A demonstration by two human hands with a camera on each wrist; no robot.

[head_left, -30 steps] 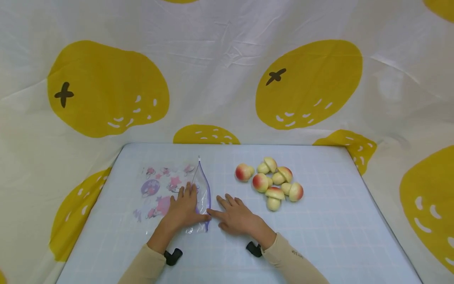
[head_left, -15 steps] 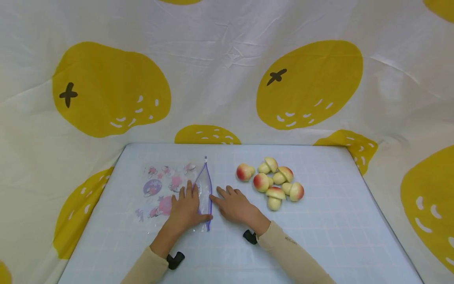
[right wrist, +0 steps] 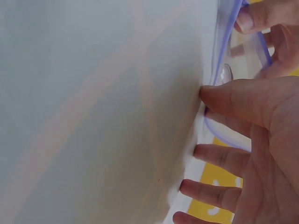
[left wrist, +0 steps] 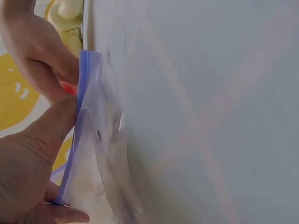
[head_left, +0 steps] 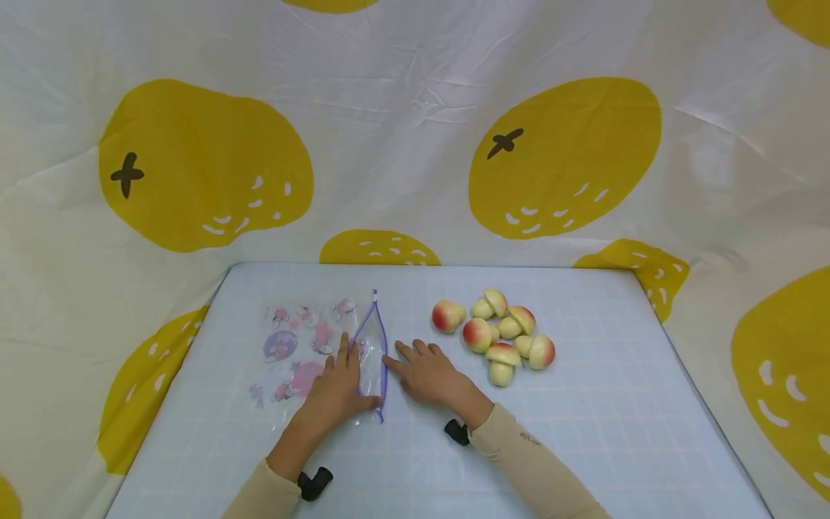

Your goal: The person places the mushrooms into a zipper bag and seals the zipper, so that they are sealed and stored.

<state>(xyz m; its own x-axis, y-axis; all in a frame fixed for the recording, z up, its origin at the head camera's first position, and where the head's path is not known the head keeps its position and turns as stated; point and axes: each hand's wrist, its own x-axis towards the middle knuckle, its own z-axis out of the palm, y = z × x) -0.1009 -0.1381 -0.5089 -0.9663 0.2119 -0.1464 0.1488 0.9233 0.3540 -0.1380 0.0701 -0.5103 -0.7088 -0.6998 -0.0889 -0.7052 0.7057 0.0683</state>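
Observation:
A clear zip bag (head_left: 280, 346) with pink and purple prints lies flat on the table, its purple-edged mouth (head_left: 385, 346) facing right and gaping. My left hand (head_left: 333, 393) rests on the bag with fingers spread along the upper purple strip. Its thumb reaches the mouth's near end, and in the left wrist view the bag's edge (left wrist: 80, 116) stands beside that thumb. Just right of the mouth is my right hand (head_left: 428, 375), index fingertip at the lower purple strip. The right wrist view has this hand's fingers (right wrist: 219, 156) spread and straight, tips down at the table.
Several toy mushrooms (head_left: 501, 364) with cream stems and red-tinged caps lie grouped right of the bag, beyond my right hand. Black wrist pieces (head_left: 315, 484) sit by both sleeves. A white cloth with yellow fruit prints (head_left: 564, 155) hangs behind the table's back edge.
The bag has shifted slightly right and its mouth gapes wider, the upper strip drawn left under my left fingers. My right hand has moved a little away from me along the mouth.

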